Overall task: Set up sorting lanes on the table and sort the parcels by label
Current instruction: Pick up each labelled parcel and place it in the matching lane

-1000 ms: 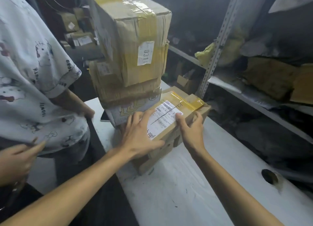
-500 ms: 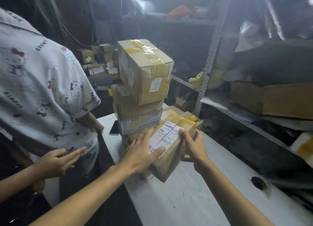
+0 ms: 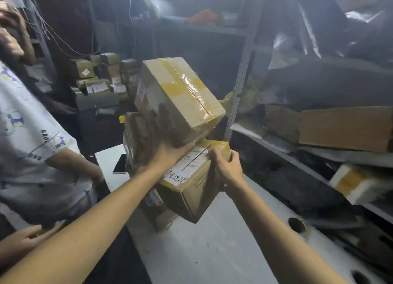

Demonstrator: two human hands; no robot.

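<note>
**Labelled parcel in hand beside the stack**

My hands are apart, one on each side of the labelled parcel (image 3: 192,190). My right hand (image 3: 225,166) grips its far upper edge, fingers curled over the taped rim, thumb on the near face. My left hand (image 3: 168,156) lies flat with fingers spread and straight, pressing against the side of the stack (image 3: 136,139), thumb along the lower edge of the top box (image 3: 176,100).

The parcel is tilted, white label up, handwritten strip at the label's near end, one corner pointing down at the counter (image 3: 212,258). I cannot tell whether that corner touches the surface. The parcel sits just right of the stack, tucked under the top box.

The top box leans to the right, yellow tape across it. Motion blur obscures the stack's lower boxes.

A phone (image 3: 120,163) lies on the counter left of the stack. A second person (image 3: 27,147) in a printed white shirt stands at left. Shelving (image 3: 240,85) with more cardboard runs along the right.
</note>
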